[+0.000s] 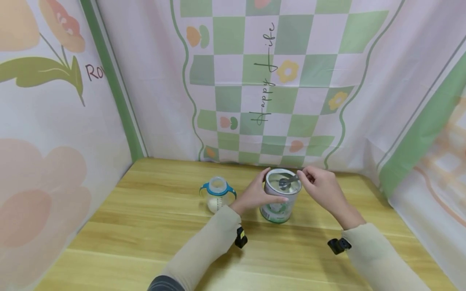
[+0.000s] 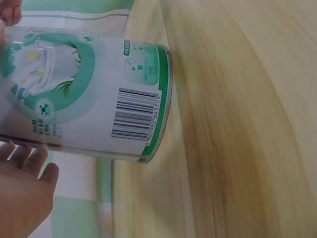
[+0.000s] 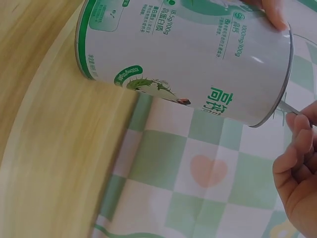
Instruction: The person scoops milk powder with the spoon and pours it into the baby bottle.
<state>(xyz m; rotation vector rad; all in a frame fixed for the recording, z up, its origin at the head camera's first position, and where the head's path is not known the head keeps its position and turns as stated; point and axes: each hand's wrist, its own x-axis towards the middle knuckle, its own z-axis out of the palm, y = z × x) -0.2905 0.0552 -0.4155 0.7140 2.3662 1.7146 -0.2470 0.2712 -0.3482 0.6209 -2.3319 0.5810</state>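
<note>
On the wooden table [image 1: 153, 226], slightly right of centre and close to the backdrop, stands an open cylindrical tin [image 1: 280, 202] with a white and green label. The right wrist view shows printed Chinese characters on the label together with figures reading "1000mg/100g"; the left wrist view shows a black barcode beside a green band near the base, its digits too small to read. The checked cloth backdrop [image 1: 276, 81] behind the table carries the script "Happy life", and the floral panel at left shows the letters "Ro" before the edge cuts them off. To the left of the tin, apart from it, stands a baby bottle [image 1: 217, 195] with blue handles, an open neck and white contents at the bottom. The left hand [image 1: 255, 195] wraps around the tin's side, thumb across the front and fingers at the far rim, grasping it. The right hand [image 1: 320, 186] pinches the handle of a metal scoop [image 1: 287, 182] whose bowl lies inside the tin's open mouth. Both forearms wear beige sleeves, each with a small black device at the wrist. The tin's interior appears pale and metallic
</note>
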